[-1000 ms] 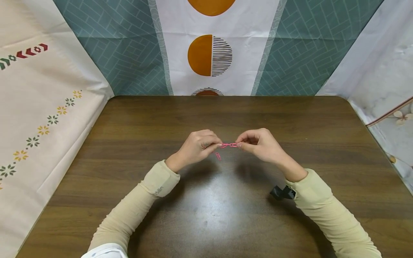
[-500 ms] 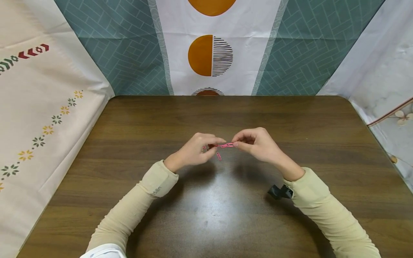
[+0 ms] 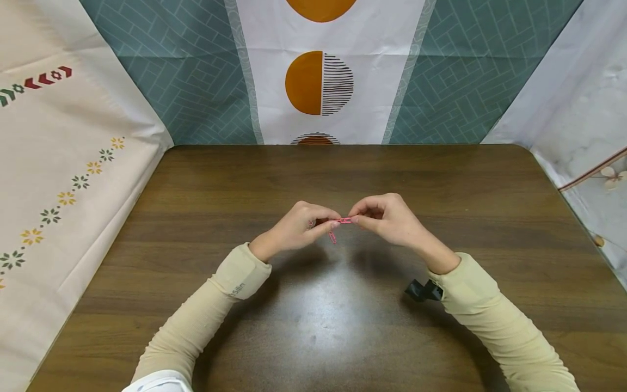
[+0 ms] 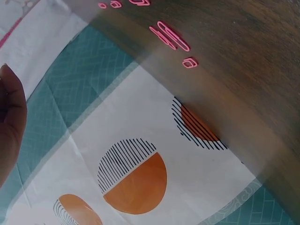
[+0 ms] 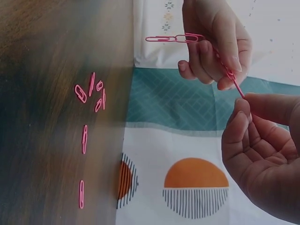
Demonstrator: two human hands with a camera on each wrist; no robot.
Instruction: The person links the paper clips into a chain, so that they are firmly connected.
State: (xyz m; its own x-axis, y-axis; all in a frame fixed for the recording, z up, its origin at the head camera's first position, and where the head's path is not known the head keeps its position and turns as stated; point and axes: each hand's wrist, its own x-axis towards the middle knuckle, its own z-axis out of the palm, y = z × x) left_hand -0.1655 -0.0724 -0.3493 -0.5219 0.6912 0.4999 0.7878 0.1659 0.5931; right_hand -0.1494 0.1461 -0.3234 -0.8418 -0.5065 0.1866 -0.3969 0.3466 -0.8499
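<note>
A chain of pink paper clips [image 5: 161, 39] runs between the two hands. In the head view my left hand [image 3: 306, 226] pinches it between thumb and index finger. My right hand [image 3: 392, 220] holds the end clip [image 3: 345, 220] from the other side, fingertips close to the left hand's. The right wrist view shows the right hand [image 5: 267, 145] pinching that clip's end, while the chain passes through the left hand [image 5: 220, 42]. The chain's tail [image 3: 332, 237] dangles below the left hand. Part of the chain is hidden by the left fingers.
Several loose pink paper clips [image 5: 84, 139] lie on the brown wooden table [image 3: 313, 326]. A black device [image 3: 423, 290] sits at the right cuff. Patterned cloths [image 3: 206, 81] hang behind the table and at its sides.
The right hand has shifted slightly left, bringing the hands closer together. The left thumb and index finger parted, then closed on the chain again; less of it shows between the hands.
</note>
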